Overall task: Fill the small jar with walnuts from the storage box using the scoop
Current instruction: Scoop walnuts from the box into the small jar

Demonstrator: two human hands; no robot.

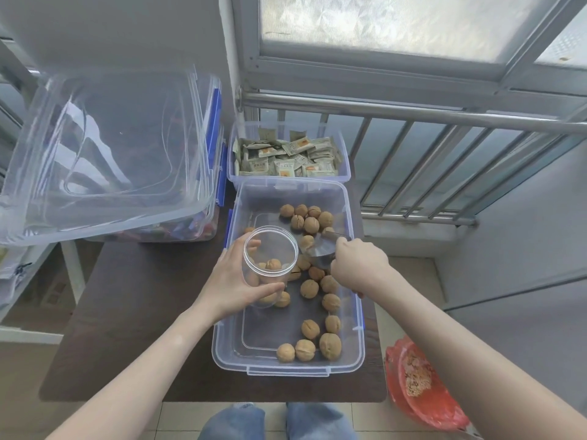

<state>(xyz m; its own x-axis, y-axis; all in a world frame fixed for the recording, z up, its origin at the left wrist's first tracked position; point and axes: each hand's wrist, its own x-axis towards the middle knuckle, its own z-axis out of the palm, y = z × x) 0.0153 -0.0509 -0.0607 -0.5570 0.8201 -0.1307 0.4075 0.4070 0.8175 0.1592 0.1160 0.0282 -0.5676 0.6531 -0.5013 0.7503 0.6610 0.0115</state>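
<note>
A clear plastic storage box [357,331] sits on the dark table with several walnuts [309,289] scattered on its floor. My left hand [236,281] holds a small clear jar [271,249] upright over the box's left side; a few walnuts lie at its bottom. My right hand [360,265] grips the handle of a metal scoop [320,247], whose bowl sits just right of the jar's rim, with a walnut at its far edge.
Behind the walnut box stands a second clear box [344,173] full of small packets. To the left, a large clear tub with blue latches [111,160] carries stacked lids. A red bag [422,385] lies on the floor at right. A metal railing [413,115] runs behind.
</note>
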